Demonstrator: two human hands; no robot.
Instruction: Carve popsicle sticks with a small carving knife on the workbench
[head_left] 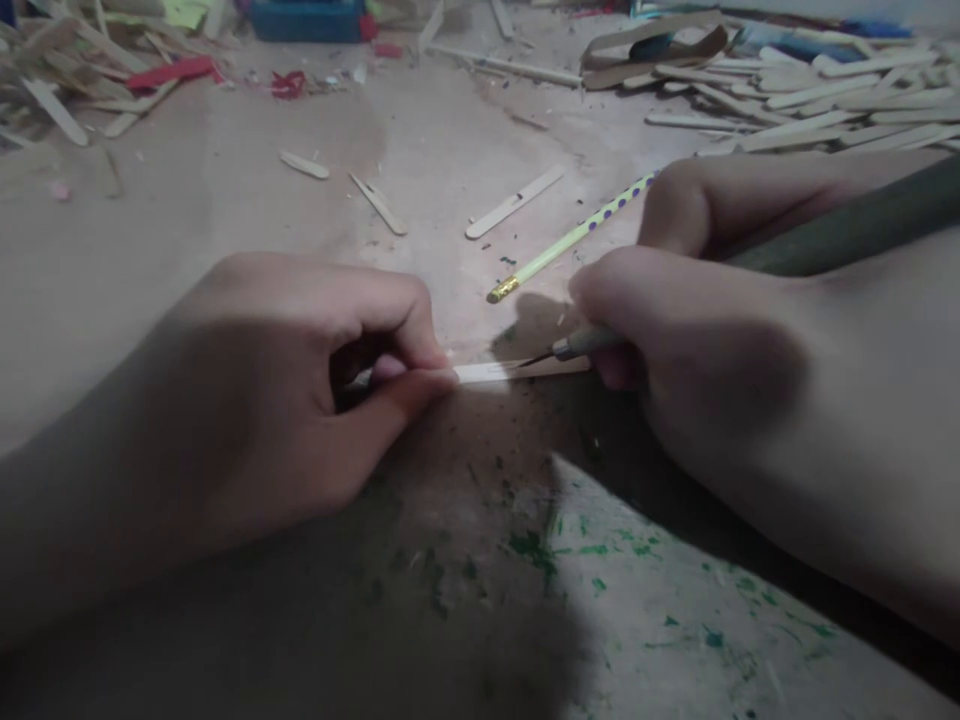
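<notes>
The left hand (pixel 292 345) pinches a flat stick (pixel 480 373). The right hand (pixel 720 350) pinches a pointy tool (pixel 840 235) against it. A spotty pencil (pixel 574 238) lies at the stick's one o'clock.

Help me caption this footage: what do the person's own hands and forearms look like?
The left hand and right hand are bare: no gloves or rings show, though some fingers are partly hidden. No sleeve, watch or bracelet shows on the left forearm or right wrist. The picture is too blurred for fine markings.
</notes>
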